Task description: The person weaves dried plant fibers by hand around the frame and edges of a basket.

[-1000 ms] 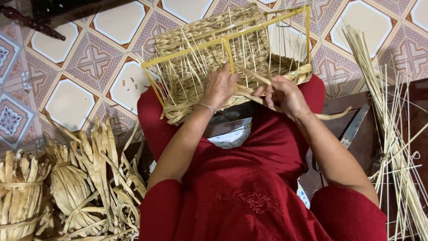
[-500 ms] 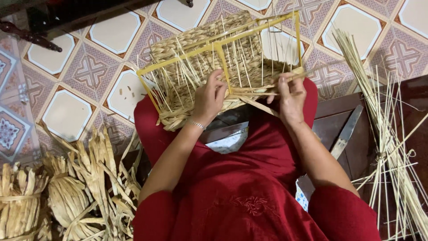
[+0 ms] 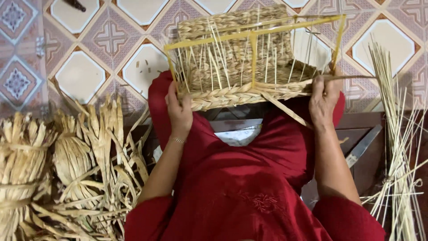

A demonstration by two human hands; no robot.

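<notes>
A: Fingers, left hand (image 3: pixel 179 108)?
B: Clenched on the braided rim of the half-woven basket (image 3: pixel 243 62) at its 8 o'clock corner.
A: Right hand (image 3: pixel 324 98)?
B: Curled round the rim's 4 o'clock end, pinching a flat straw strand (image 3: pixel 285 109).
A: Basket position?
B: On the red-clothed lap, 12 o'clock of frame, inside a yellow wire frame (image 3: pixel 254 38).
A: Surroundings?
B: Dried leaf bundles (image 3: pixel 53 165) at 8 o'clock, thin reeds (image 3: pixel 399 147) at 4 o'clock, patterned tile floor (image 3: pixel 80 80)
</notes>
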